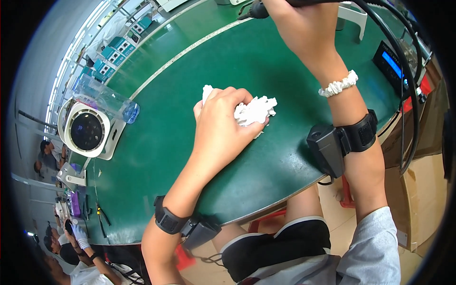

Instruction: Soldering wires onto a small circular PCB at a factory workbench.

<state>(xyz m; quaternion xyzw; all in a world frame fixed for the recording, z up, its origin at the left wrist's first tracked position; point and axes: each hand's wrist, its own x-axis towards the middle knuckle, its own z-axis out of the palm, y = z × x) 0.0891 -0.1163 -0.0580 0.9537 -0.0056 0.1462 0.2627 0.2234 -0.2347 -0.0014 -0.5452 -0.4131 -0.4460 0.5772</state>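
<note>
My left hand point(221, 116) is closed over a crumpled wad of white tissue point(256, 111), which rests on the green tabletop point(180, 114). White folds stick out between thumb and fingers, and another bit point(207, 91) pokes out past the knuckles. At the top edge, my right hand point(304, 28) grips a black corded hand tool point(258, 10). Its dark nose points left, and its cable runs off to the right. The picture's edge cuts off most of those fingers. Each forearm wears a black strapped device.
A white fan-like device point(88, 130) and a clear bottle point(128, 110) lie at the left, with pliers point(101, 218) nearer. A box with a blue display point(392, 64) stands right, beside black cables point(409, 95). Cardboard boxes point(420, 199) are below. A co-worker's gloved hand point(80, 235) is lower left.
</note>
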